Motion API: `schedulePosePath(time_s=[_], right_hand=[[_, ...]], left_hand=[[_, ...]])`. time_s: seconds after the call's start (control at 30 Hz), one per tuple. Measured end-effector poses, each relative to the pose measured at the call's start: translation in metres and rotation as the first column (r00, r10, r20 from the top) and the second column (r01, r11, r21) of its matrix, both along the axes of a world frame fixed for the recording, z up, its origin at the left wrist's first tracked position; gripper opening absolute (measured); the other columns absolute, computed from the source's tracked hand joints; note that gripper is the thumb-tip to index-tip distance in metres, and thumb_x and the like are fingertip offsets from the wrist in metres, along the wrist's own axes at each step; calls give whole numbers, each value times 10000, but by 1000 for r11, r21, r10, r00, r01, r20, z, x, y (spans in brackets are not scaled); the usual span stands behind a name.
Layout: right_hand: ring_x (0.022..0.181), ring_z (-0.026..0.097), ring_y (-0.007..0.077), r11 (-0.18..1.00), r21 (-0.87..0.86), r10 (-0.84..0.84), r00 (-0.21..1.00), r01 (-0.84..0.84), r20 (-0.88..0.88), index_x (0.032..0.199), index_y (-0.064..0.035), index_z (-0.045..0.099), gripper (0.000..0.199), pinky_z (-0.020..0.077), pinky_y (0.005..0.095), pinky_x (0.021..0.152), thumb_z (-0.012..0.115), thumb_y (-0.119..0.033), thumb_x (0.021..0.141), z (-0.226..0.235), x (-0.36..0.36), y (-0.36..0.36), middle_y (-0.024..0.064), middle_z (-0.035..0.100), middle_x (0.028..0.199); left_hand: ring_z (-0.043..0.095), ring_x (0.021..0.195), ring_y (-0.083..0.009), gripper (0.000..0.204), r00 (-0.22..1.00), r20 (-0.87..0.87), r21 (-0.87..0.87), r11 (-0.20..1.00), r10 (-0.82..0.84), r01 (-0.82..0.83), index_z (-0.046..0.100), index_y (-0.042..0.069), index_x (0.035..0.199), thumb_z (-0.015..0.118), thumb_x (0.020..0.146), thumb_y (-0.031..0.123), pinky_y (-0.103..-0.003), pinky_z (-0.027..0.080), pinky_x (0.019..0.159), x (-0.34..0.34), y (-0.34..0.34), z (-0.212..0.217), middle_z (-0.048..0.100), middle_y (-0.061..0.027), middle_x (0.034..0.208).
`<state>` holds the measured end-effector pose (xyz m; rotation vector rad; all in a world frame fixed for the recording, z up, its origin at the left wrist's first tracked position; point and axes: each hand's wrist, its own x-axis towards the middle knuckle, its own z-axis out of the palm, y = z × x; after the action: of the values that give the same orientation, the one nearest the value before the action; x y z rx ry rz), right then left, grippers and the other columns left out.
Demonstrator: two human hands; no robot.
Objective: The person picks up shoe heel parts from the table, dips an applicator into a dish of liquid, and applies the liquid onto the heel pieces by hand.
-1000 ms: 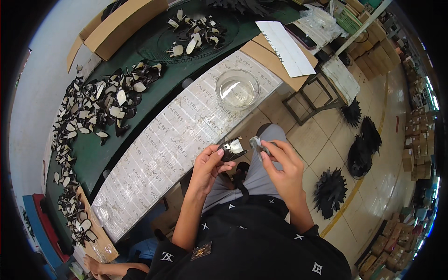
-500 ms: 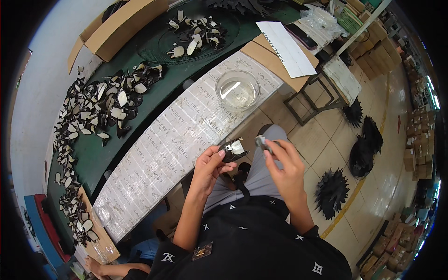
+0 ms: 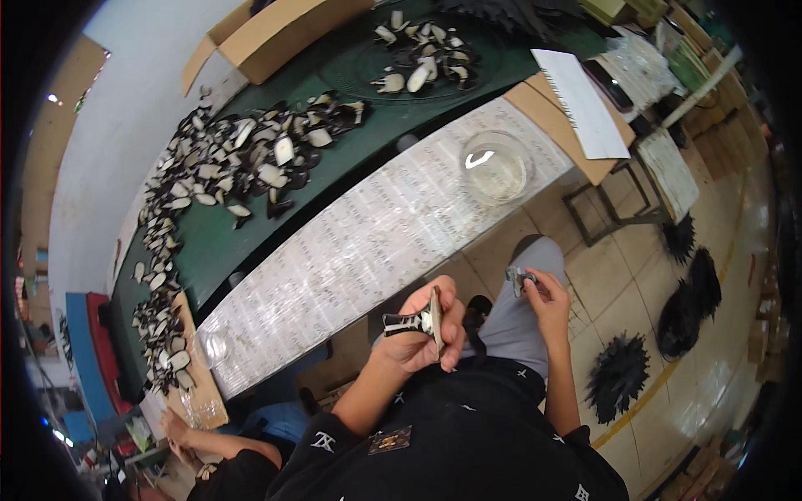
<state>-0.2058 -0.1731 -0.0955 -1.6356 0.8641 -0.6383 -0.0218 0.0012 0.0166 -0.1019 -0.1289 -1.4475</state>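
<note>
My left hand (image 3: pixel 424 338) is closed around a black shoe heel (image 3: pixel 403 324) with a pale, curved face, lifted in front of my torso. Its narrow end points left and pale streaks show on the black part. Above my right thigh, my right hand (image 3: pixel 547 302) pinches a small crumpled grey-green piece (image 3: pixel 518 278), perhaps cloth; its kind is unclear. The hands are well apart. A round clear bowl (image 3: pixel 494 199) with what looks like clear liquid stands on the plastic-covered ledge (image 3: pixel 351 242). Many similar black-and-cream heels (image 3: pixel 271 174) lie heaped on the green table (image 3: pixel 200 267).
More heels lie on a dark round tray (image 3: pixel 368 88). Cardboard and a white sheet (image 3: pixel 581 104) lie at the ledge's far end, beside a metal-legged stool (image 3: pixel 664 171). Black strip bundles (image 3: pixel 618 376) rest on the tiled floor. Another person's arm (image 3: pixel 221 438) shows at lower left.
My left hand has come nearer my torso and turned the heel, so its pale face points right. My right hand has moved lower and right. The whole view has shifted.
</note>
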Motion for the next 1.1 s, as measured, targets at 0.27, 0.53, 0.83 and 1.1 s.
schedulePosePath(time_s=[0.27,0.53,0.83,1.1], right_hand=[[756,608,79,971,227,-105,985,72,137,1099,37,647,207,487,203,669,622,-59,917,-85,1,2,29,615,857],[667,614,88,971,204,-150,983,126,103,1078,16,660,199,484,223,626,630,-66,899,-89,-7,-6,45,647,795],[664,616,90,967,225,-166,966,119,200,1080,16,662,203,498,224,615,629,-77,902,-95,-4,-3,46,652,792],[699,636,105,964,257,-125,966,65,226,1111,33,643,232,533,240,629,625,-78,908,-99,-9,0,72,674,831]], left_hand=[[690,779,-294,368,849,528,77,995,12,-62,450,22,1182,655,897,131,-384,584,705,31,-11,18,652,-177,984],[672,905,-205,416,107,994,69,833,-11,-549,490,-23,1295,602,932,149,-292,548,768,181,-114,85,643,-164,1077],[234,1381,-471,889,-345,138,-149,325,-928,-934,340,94,1444,675,765,558,-563,295,1079,341,-60,-29,227,-247,1522],[509,1163,-369,448,-592,88,-504,477,-801,-720,607,83,1199,699,817,299,-535,359,1004,301,-53,-44,495,-221,1300]])
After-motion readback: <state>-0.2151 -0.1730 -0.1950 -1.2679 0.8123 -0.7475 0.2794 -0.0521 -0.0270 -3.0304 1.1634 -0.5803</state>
